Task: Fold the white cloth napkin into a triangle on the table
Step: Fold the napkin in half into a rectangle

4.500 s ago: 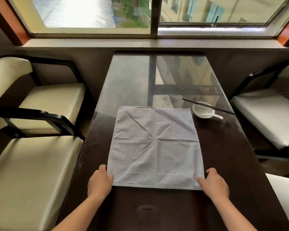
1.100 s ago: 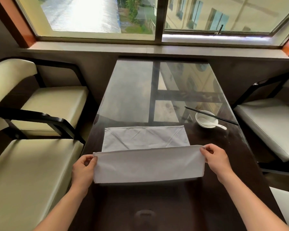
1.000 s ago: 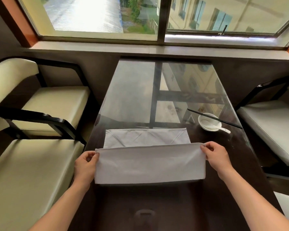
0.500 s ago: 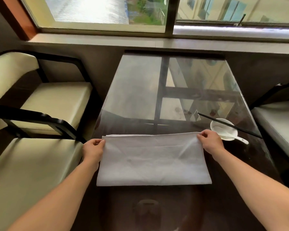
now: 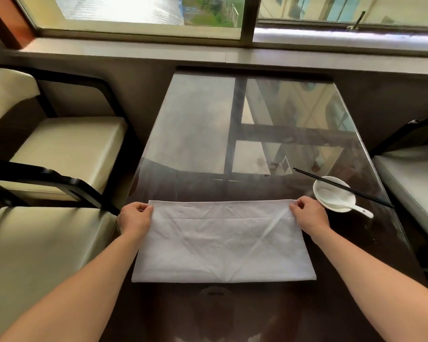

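Note:
The white cloth napkin (image 5: pixel 223 243) lies on the dark glass-topped table (image 5: pixel 208 124), folded in half into a wide rectangle with the fold along its near edge. My left hand (image 5: pixel 134 219) pinches the napkin's far left corner. My right hand (image 5: pixel 309 214) pinches the far right corner. Both corners sit low on the table, with the upper layer laid over the lower one.
A small white bowl (image 5: pixel 331 193) with a white spoon (image 5: pixel 344 203) stands just right of my right hand, and black chopsticks (image 5: pixel 341 187) lie across its rim. Cream-cushioned chairs (image 5: pixel 47 156) flank the table on both sides. A window sill runs along the far end.
Both hands carried the napkin's near edge up and away, over to its far edge, folding it in half. The two edges now meet and the cloth lies flat.

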